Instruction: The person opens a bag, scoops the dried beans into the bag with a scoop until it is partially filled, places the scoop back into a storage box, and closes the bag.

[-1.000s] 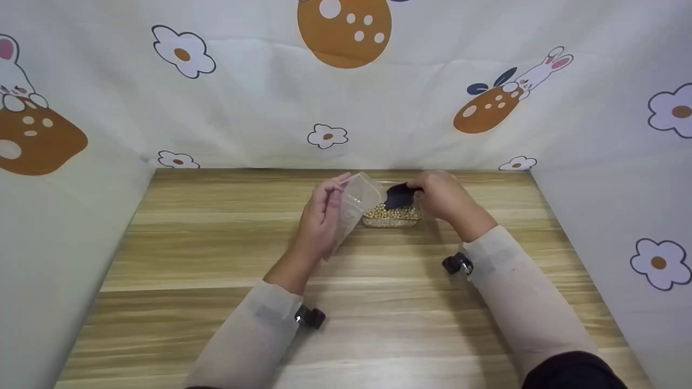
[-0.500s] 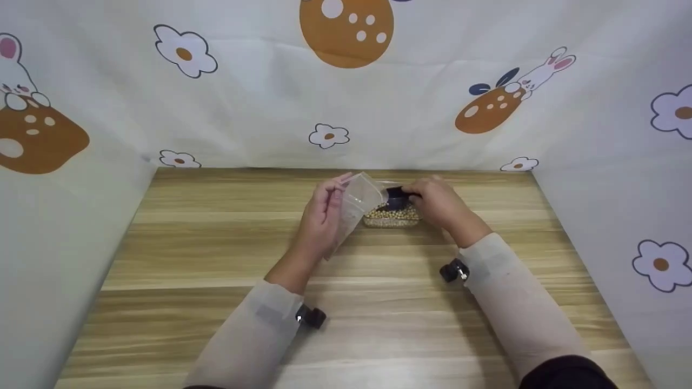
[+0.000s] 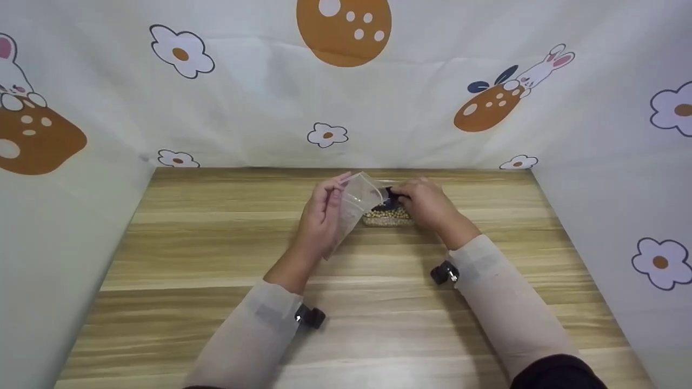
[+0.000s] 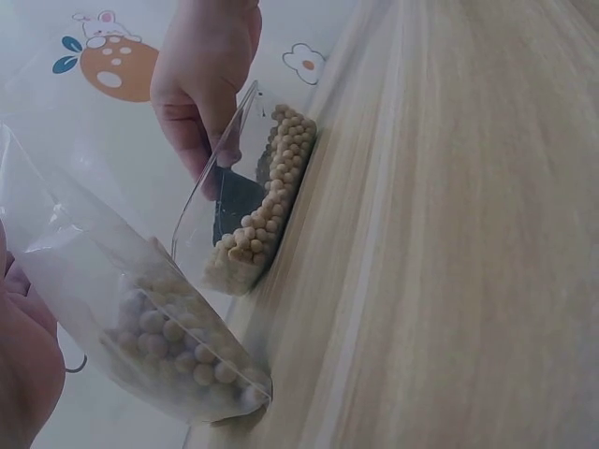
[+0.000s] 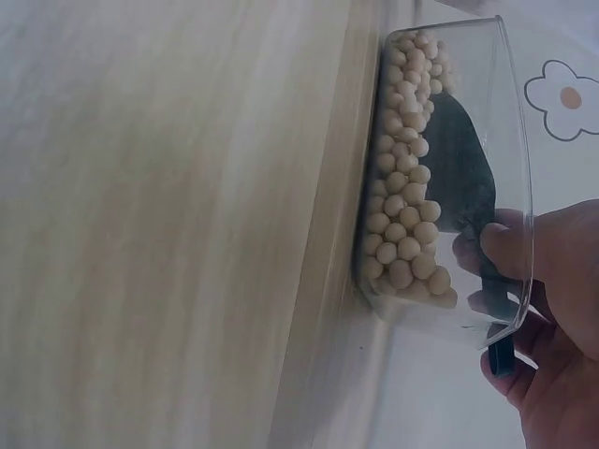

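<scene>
My left hand [image 3: 318, 221] grips a clear plastic bag [image 3: 352, 208], its mouth tilted right toward a see-through container. Pale round beans [image 4: 178, 346] fill the bag's lower corner, which is right at the tabletop in the left wrist view. The container [image 5: 518, 103] stands on the table, part filled with more such beans [image 5: 401, 210]. With thumb and fingers my right hand [image 3: 430, 205] pinches the handle of a dark scoop [image 5: 457, 159]. The scoop's blade is inside the container, over the beans and close to the bag's mouth. From the head view the bag and right hand partly cover it.
The wood-grain table [image 3: 205, 259] reaches back to a pale curtain [image 3: 259, 108] printed with flowers and rabbits, which also encloses both sides. The container sits near the table's back edge. A small dark wrist camera [image 3: 311, 317] is strapped on each forearm.
My right hand has moved left and slightly nearer with the scoop, bringing its blade from the container's right part to the bag's mouth. The left hand and bag have stayed in place.
</scene>
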Demonstrator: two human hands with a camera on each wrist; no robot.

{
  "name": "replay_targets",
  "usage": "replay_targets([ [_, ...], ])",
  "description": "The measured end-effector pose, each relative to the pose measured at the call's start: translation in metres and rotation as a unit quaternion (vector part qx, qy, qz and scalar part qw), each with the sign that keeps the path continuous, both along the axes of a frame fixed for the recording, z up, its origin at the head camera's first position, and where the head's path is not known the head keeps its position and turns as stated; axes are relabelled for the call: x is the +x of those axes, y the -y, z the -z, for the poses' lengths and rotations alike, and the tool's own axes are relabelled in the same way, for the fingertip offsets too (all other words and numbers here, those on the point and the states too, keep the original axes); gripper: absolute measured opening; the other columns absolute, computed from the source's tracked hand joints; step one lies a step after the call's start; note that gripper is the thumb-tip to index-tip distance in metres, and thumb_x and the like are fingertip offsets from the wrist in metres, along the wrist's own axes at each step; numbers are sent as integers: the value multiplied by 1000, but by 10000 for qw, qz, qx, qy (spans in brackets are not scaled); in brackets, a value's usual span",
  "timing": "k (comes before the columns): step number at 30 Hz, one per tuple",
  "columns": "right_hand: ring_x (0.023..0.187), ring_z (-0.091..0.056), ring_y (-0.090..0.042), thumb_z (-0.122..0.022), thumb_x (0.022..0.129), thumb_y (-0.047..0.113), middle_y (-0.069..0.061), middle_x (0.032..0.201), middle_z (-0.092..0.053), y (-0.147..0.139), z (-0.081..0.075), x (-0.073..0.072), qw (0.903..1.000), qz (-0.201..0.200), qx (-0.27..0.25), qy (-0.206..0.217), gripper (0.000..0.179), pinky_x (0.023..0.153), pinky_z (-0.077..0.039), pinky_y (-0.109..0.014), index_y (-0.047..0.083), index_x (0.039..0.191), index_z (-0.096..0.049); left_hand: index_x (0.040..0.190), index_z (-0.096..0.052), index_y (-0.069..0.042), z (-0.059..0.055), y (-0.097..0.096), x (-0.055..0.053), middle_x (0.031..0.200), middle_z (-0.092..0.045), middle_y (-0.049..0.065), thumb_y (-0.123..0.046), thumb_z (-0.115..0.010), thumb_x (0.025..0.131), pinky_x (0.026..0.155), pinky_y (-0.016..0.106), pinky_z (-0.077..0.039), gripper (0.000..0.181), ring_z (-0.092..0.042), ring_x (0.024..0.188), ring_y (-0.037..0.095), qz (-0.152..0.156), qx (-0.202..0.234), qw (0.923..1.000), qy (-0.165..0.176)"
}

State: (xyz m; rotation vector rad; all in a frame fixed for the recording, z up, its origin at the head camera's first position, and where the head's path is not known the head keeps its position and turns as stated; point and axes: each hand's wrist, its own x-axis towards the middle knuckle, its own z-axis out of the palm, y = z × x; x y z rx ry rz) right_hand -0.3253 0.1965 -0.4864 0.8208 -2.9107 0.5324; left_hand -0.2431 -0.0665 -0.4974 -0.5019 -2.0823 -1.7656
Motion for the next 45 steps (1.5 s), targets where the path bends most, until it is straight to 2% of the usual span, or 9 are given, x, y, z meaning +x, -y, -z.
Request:
replay_targets([
  [4,130,-65,-39,-66,103,9,-13,135,-76,-2,2,0,9999,29,-128,90,32,115,-47,-56,10,134,-74,123,-54,-4,0,0,1,157,-62,6,-20,-42,117,127,41,-42,22,-57,147,22,28,26,10000,-36],
  [13,136,-62,-38,-64,106,10,-12,142,-72,-18,-2,7,9974,334,-577,254,33,120,-45,-53,10,138,-72,122,-54,-8,-1,0,0,158,-61,5,-23,-41,117,124,41,-46,21,-58,146,20,-10,-65,9999,86],
  [18,137,-60,-37,-62,107,11,-12,144,-71,-27,-8,13,9932,651,-862,433,34,119,-46,-53,11,140,-71,121,-55,-12,-1,1,0,158,-61,2,-26,-40,117,120,46,-49,20,-58,146,19,-54,-101,9998,137],
  [23,139,-58,-40,-63,106,7,-15,145,-69,-37,-9,15,9892,764,-1157,468,35,122,-43,-55,9,140,-71,121,-56,-12,0,1,0,158,-61,1,-27,-41,117,123,47,-46,21,-57,147,20,-70,-44,9998,170],
  [31,142,-56,-39,-64,107,12,-15,147,-68,-45,-11,17,9828,895,-1514,567,35,124,-41,-56,12,142,-70,121,-56,-13,-2,1,0,158,-61,-2,-27,-41,117,123,44,-46,21,-56,147,19,-90,-48,9998,184],
  [37,139,-56,-37,-63,108,13,-14,144,-69,-45,-24,22,9787,890,-1803,412,33,119,-47,-53,10,140,-71,121,-56,-11,-1,1,0,157,-62,1,-26,-41,117,126,43,-43,21,-56,148,19,-108,-93,9999,94],
  [42,138,-55,-35,-62,109,13,-13,144,-69,-43,-39,28,9770,810,-1949,290,32,113,-53,-49,10,140,-71,122,-56,-14,-1,1,0,158,-61,-2,-27,-41,117,124,44,-46,21,-57,147,19,-103,-81,9998,147],
  [45,137,-56,-34,-63,109,12,-12,141,-71,-41,-46,30,9767,705,-2024,137,32,112,-54,-47,10,139,-72,121,-55,-13,0,2,-1,158,-61,2,-24,-40,117,123,45,-46,19,-57,147,21,-9,-7,9999,114],
])
